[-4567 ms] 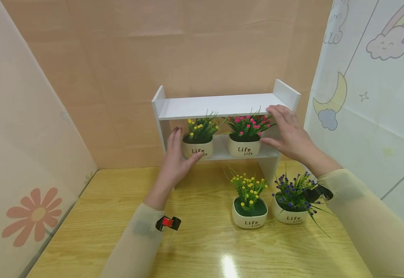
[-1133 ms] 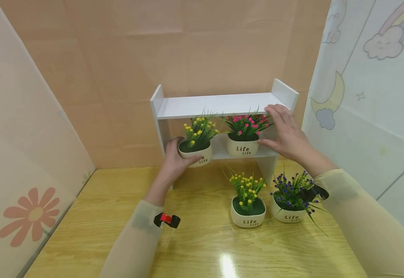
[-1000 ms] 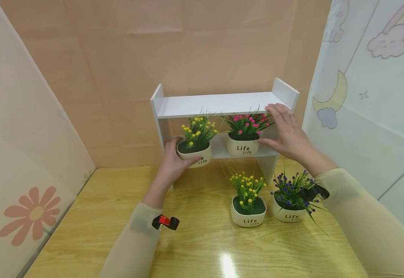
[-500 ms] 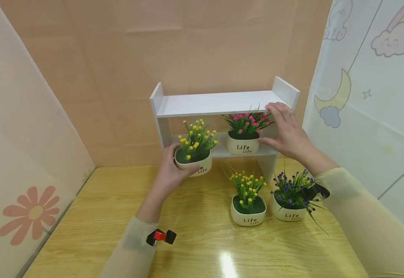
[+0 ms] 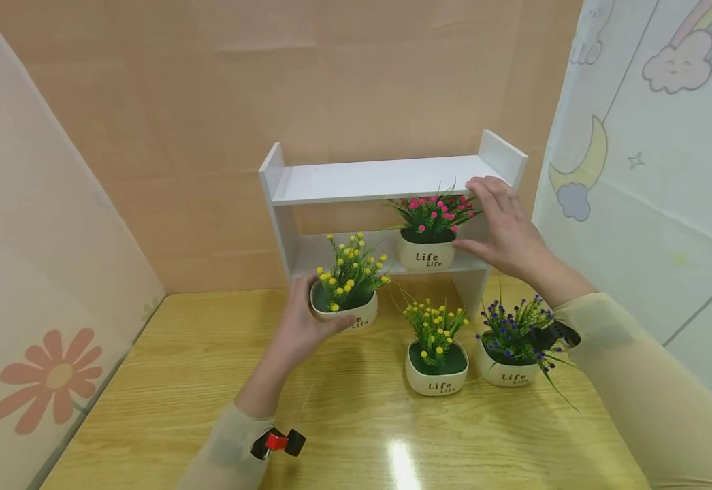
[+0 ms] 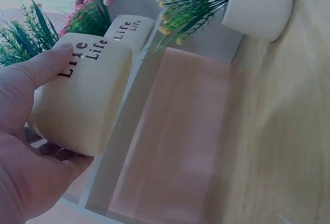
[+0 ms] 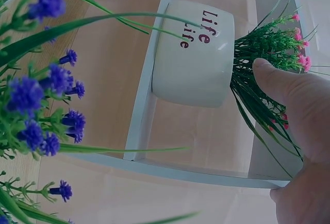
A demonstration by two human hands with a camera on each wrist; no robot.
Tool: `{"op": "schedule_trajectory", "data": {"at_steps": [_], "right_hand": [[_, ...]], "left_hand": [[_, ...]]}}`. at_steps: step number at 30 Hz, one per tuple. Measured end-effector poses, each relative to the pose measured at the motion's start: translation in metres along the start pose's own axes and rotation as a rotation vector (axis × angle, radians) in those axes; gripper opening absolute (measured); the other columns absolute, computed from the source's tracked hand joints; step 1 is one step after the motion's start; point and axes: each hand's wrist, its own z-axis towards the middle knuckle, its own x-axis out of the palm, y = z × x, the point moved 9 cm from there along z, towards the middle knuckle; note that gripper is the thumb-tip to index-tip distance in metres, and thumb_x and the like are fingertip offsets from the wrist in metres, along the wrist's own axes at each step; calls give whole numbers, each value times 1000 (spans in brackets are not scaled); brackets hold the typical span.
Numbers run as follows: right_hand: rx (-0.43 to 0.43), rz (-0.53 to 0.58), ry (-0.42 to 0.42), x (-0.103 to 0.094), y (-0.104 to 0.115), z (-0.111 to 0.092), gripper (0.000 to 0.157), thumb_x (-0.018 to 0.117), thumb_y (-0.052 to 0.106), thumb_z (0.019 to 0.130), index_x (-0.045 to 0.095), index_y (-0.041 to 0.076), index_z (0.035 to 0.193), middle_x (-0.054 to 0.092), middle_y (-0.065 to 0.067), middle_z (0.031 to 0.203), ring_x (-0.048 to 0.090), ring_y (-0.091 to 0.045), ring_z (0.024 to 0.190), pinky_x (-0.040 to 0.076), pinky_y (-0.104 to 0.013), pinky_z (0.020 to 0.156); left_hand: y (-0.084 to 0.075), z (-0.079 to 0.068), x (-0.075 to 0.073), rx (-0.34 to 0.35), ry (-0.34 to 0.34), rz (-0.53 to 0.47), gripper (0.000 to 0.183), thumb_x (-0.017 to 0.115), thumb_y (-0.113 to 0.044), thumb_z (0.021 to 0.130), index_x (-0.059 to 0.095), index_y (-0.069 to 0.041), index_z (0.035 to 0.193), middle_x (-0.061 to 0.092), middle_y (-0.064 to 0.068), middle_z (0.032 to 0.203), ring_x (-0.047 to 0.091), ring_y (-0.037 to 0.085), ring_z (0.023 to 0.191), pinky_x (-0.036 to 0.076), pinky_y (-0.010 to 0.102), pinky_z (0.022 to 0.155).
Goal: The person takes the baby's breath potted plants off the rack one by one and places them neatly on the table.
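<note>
My left hand (image 5: 303, 323) grips a potted artificial plant with yellow flowers (image 5: 350, 299), thumb on the front of its cream "Life" pot and fingers round the far side. The plant is in front of the white shelf's (image 5: 377, 178) middle board, tilted slightly. Its pot (image 6: 90, 100) shows its side and base in the left wrist view. At the shelf's upper right, my right hand (image 5: 509, 228) rests its fairly straight fingers at the top board's front edge, thumb pointing toward the pink-flowered potted plant (image 5: 426, 252). That plant stands on the middle board.
On the wooden table (image 5: 166, 381), a second yellow-flowered potted plant (image 5: 437, 371) stands in front of the shelf. Right of it is a purple-flowered potted plant (image 5: 509, 367), below my right forearm. Papered walls border the back and both sides.
My left hand took hold of the yellow-flowered potted plant on the middle board, drew it forward off the board and lowered it. The right hand has stayed at the shelf's edge.
</note>
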Motion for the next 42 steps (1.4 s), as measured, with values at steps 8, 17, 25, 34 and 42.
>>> {"op": "schedule_trajectory", "data": {"at_steps": [8, 17, 25, 34, 42], "right_hand": [[-12, -6, -11, -1, 1, 1, 108, 98, 16, 85, 30, 1, 167, 26, -26, 171, 20, -46, 161, 19, -59, 132], [12, -8, 1, -2, 1, 1, 108, 98, 17, 85, 30, 1, 167, 25, -26, 172, 19, -46, 161, 19, -59, 132], [41, 2, 6, -3, 0, -1, 107, 97, 16, 86, 30, 2, 167, 25, -25, 172, 19, -46, 162, 22, -63, 130], [14, 9, 0, -2, 3, 0, 108, 98, 19, 85, 30, 4, 168, 26, -25, 172, 19, -46, 162, 19, -61, 132], [25, 6, 3, -1, 2, -1, 109, 98, 20, 85, 29, 4, 168, 25, -25, 173, 19, -45, 162, 19, -61, 132]], "left_hand": [[12, -15, 12, -35, 44, -3, 104, 104, -31, 79, 43, -8, 159, 49, 13, 153, 56, 35, 137, 46, 59, 116], [27, -30, 26, -78, 93, -56, 99, 104, -26, 79, 43, -8, 153, 53, 11, 145, 61, 32, 131, 49, 58, 113], [40, -37, 46, -96, 158, -45, 104, 103, -26, 80, 39, -4, 158, 56, 14, 147, 61, 33, 132, 51, 55, 112], [52, -43, 65, -74, 211, -40, 102, 105, -18, 76, 41, -1, 155, 57, 16, 142, 64, 32, 126, 55, 49, 109], [62, -47, 83, -56, 250, -11, 102, 104, -20, 77, 41, 1, 155, 55, 19, 146, 60, 37, 135, 48, 54, 117]]}}
